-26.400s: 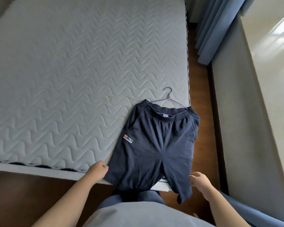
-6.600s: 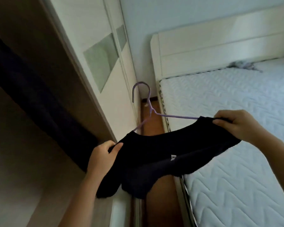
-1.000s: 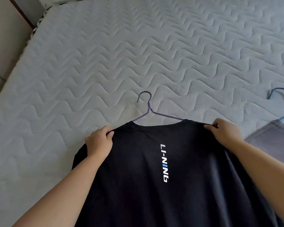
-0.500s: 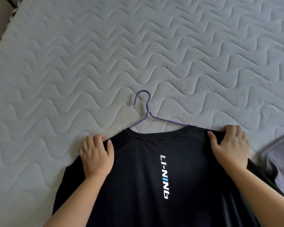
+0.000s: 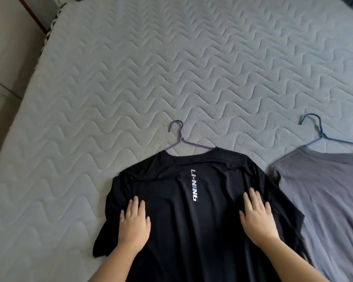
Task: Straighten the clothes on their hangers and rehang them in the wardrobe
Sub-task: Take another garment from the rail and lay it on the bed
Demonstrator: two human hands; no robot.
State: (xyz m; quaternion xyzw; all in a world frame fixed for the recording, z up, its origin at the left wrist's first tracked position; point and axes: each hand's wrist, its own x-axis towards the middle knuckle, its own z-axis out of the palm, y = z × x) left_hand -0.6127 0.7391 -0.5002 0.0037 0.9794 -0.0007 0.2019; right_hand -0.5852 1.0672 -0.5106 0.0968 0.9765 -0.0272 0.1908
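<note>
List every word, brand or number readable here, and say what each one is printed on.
"LI-NING": white letters with one blue stroke, running lengthwise down the middle of the black T-shirt lying on the mattress.
No print shows on the grey T-shirt, the hangers or the mattress.

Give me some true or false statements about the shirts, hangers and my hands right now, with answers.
The left hand and right hand lie flat on the black T-shirt. True.
The black T-shirt is off its hanger. False: the purple hanger sits in its neck.
A grey T-shirt lies right of the black one. True.
The grey T-shirt's hanger is purple too. False: the blue hanger is in it.
The shirts lie on a wooden floor. False: on the quilted mattress.
</note>
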